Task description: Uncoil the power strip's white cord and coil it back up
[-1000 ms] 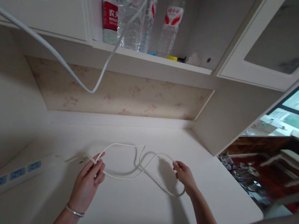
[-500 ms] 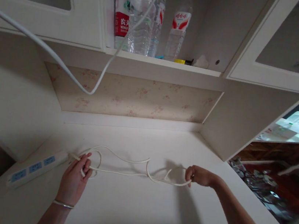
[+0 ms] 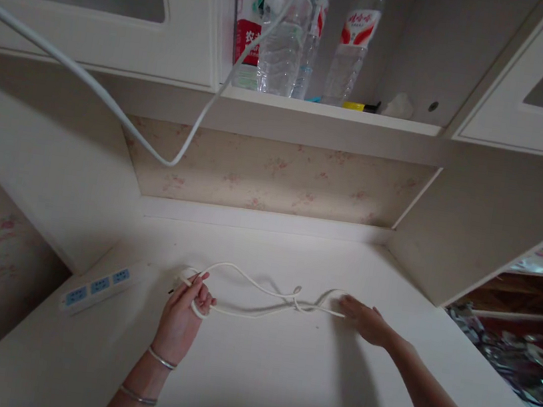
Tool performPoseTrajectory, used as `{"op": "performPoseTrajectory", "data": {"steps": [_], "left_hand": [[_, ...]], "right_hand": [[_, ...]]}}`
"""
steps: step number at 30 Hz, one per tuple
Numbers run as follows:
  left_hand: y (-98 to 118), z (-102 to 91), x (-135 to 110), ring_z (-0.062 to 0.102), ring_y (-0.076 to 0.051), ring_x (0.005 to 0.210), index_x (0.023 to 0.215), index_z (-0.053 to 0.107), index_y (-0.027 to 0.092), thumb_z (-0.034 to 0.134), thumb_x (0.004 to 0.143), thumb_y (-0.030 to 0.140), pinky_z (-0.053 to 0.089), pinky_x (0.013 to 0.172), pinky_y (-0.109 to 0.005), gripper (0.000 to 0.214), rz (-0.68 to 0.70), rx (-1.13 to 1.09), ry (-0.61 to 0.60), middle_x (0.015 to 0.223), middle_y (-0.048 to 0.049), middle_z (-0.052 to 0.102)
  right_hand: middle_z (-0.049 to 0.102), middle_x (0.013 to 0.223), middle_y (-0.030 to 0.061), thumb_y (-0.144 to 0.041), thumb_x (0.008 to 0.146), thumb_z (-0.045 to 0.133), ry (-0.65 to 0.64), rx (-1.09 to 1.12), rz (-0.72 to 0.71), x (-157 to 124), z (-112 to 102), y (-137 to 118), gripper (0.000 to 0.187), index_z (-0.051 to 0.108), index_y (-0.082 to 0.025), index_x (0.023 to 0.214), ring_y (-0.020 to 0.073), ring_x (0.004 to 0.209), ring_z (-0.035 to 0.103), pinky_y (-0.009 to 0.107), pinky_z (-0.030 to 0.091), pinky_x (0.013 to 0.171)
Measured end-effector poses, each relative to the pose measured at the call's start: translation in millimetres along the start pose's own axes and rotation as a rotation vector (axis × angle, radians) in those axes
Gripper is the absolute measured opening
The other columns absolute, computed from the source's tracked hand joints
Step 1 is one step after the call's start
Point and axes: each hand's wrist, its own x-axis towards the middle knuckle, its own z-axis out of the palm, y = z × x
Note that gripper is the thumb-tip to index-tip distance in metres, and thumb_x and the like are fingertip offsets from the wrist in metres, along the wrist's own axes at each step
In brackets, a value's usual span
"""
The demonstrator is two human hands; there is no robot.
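Observation:
A thin white cord (image 3: 248,315) stretches in loose loops across the white desk between my hands. My left hand (image 3: 185,316) is closed round one end of it, and a strand loops over the fingers. Beside those fingers a pale piece with a small dark tip (image 3: 177,282) shows, perhaps a plug, partly hidden. Near the middle right, the strands cross in a small twist (image 3: 297,298). My right hand (image 3: 367,319) lies low over the cord's right loop, fingers stretched out and touching it; what is under them is hidden.
A white power strip (image 3: 98,290) with blue sockets lies at left on the desk (image 3: 245,388). Overhead, a shelf holds several plastic bottles (image 3: 349,56) and a red-and-white container (image 3: 248,32). A thicker white cable (image 3: 87,80) hangs down in front of the cabinet.
My right hand has gone from pinching the loop to lying with fingers stretched out. The cord's right part has sunk closer to the desk. The view has shifted left.

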Motion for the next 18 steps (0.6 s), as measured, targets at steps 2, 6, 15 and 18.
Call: {"op": "performPoseTrajectory", "data": {"steps": [2,6,15,18], "left_hand": [[-2,1.6,-1,0.042,-0.007,0.058,0.099,0.067,0.016,0.072,0.076,0.031,0.042,0.057,-0.021,0.027,0.013,0.003,-0.023,0.064,0.0049,0.047],[-5,6.1,-2,0.04,-0.007,0.058,0.101,0.066,0.017,0.07,0.078,0.03,0.039,0.055,-0.021,0.027,0.029,0.014,-0.045,0.064,0.0044,0.047],[-7,20.8,-18,0.04,-0.006,0.053,0.104,0.065,0.018,0.069,0.078,0.035,0.036,0.053,-0.021,0.031,-0.044,0.087,-0.109,0.063,0.0044,0.049],[-6,16.0,-24,0.042,-0.008,0.055,0.107,0.064,0.017,0.068,0.079,0.036,0.039,0.054,-0.022,0.033,-0.059,0.144,-0.099,0.063,0.0039,0.049]], "right_hand": [[0.05,0.138,0.0065,-0.004,0.066,0.042,-0.008,0.097,0.0,-2,-10,-13,0.066,0.058,-0.027,0.125,0.0262,0.13,0.041,0.057,0.027,0.105],[0.066,0.108,0.0107,-0.028,0.084,0.048,0.115,0.518,-0.114,-18,-40,-74,0.028,0.068,-0.018,0.103,0.0235,0.098,0.062,0.041,0.048,0.088],[0.053,0.131,0.0087,-0.056,0.085,0.053,-0.303,1.647,-0.179,-9,-75,-200,0.046,0.059,-0.025,0.118,0.0191,0.093,0.063,0.037,0.053,0.079],[0.06,0.121,0.003,-0.05,0.084,0.059,-0.033,1.844,-0.13,11,-89,-198,0.033,0.063,-0.026,0.106,0.0163,0.093,0.062,0.032,0.052,0.08]]}}
